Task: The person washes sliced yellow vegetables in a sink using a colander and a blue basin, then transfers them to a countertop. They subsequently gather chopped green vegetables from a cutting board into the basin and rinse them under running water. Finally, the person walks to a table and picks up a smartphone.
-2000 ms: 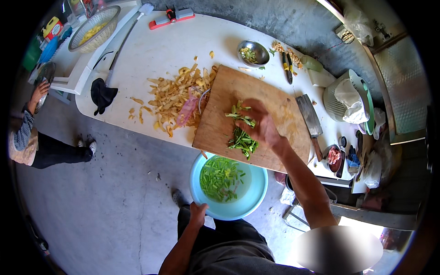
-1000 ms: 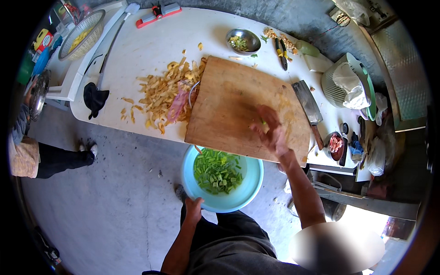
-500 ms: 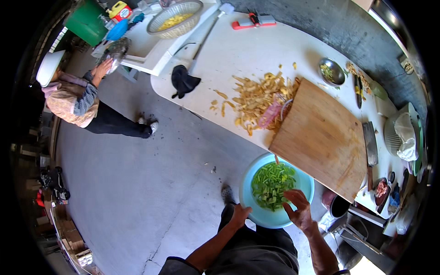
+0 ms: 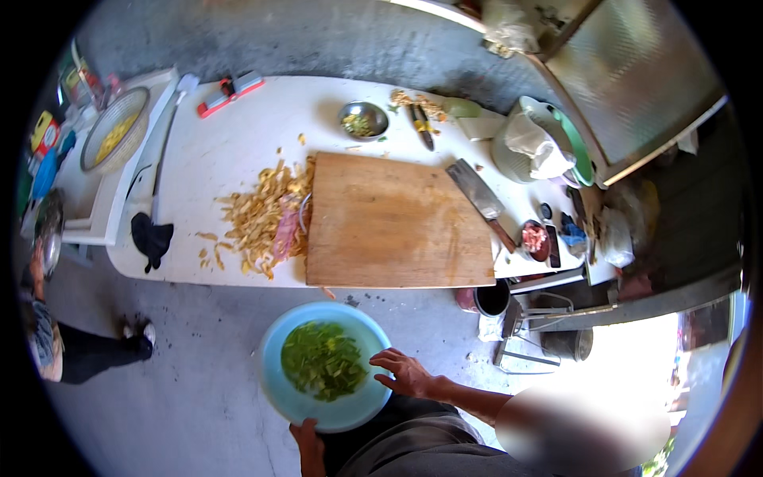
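A light blue plastic basin (image 4: 273,381) is held in front of my body, below the table's near edge. Chopped green vegetables (image 4: 322,362) lie heaped inside it. My left hand (image 4: 307,439) grips the basin's near rim; the fingers under it are partly hidden. Over the basin's right side hovers my right hand (image 4: 404,374), fingers apart and nothing in them, close to the greens. Beyond the basin, a wooden cutting board (image 4: 397,219) lies on the white table (image 4: 195,159). A cleaver (image 4: 477,191) rests along the board's right edge.
Yellowish peels (image 4: 258,219) are piled left of the board. Behind it are a metal bowl (image 4: 373,113) and yellow-handled scissors or pliers (image 4: 421,127). A small dish of meat (image 4: 534,237) sits at the right. Another person (image 4: 48,342) stands far left. A dark bucket (image 4: 493,298) is below the table.
The view has turned to the right, so table and co-worker appear further left. The basin has come away from the table edge, still in my left hand. My right hand remains over its right side.
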`<action>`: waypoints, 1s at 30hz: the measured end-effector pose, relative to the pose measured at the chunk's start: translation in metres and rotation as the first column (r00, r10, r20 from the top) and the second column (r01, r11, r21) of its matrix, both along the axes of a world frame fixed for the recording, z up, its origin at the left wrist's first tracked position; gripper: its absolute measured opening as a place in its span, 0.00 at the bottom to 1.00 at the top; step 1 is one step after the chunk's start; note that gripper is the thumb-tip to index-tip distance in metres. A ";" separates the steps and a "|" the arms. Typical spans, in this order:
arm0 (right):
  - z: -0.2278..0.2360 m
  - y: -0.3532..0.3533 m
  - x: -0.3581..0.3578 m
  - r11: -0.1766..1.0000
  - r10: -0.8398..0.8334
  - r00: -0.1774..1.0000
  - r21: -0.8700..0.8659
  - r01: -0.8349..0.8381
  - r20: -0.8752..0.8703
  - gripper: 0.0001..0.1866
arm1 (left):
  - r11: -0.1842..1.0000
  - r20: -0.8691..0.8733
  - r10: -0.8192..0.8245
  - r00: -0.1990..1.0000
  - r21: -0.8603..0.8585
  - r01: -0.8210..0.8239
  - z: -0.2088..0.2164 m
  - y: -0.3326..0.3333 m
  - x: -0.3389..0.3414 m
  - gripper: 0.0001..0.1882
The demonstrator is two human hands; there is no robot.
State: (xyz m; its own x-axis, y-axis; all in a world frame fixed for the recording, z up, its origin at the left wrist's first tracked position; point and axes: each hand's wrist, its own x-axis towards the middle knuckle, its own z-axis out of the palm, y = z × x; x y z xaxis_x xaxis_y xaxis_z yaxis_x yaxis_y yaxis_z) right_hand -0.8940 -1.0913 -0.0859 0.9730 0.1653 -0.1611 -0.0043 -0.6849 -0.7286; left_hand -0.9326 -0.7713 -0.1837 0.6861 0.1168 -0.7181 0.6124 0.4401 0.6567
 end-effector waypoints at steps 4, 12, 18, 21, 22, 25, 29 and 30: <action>-0.011 0.018 -0.021 0.995 -0.088 0.989 -0.059 0.082 -0.123 0.23 | 1.000 -0.013 0.022 1.000 0.002 -0.022 0.045 0.033 0.001 0.29; -0.009 0.075 -0.021 0.957 -0.190 0.892 0.124 0.261 -0.409 0.32 | 0.990 -0.033 -0.018 0.999 0.141 0.022 0.052 0.123 -0.010 0.28; -0.011 0.109 -0.006 0.779 -0.040 0.661 0.391 0.491 -0.750 0.26 | 0.989 0.176 -0.115 0.978 0.117 0.095 0.063 0.160 -0.005 0.24; 0.011 0.121 0.011 0.724 0.060 0.663 0.490 0.486 -0.746 0.27 | 0.964 0.126 -0.131 0.983 0.247 0.097 0.074 0.172 -0.002 0.21; 0.018 0.127 0.013 0.708 0.073 0.701 0.532 0.464 -0.709 0.27 | 0.961 0.167 -0.136 0.977 0.261 0.090 0.053 0.187 -0.001 0.20; 0.025 0.143 0.035 0.785 0.080 0.688 0.471 0.403 -0.721 0.22 | 0.981 0.108 -0.064 0.992 0.191 0.042 0.066 0.196 0.013 0.25; 0.048 0.162 0.040 0.772 -0.186 0.742 0.372 0.516 -0.644 0.16 | 0.995 0.183 0.055 0.982 0.073 -0.069 0.089 0.190 0.030 0.22; 0.055 0.163 0.043 0.743 -0.167 0.742 0.412 0.528 -0.649 0.13 | 0.986 0.178 -0.011 0.984 0.163 -0.019 0.090 0.193 0.032 0.20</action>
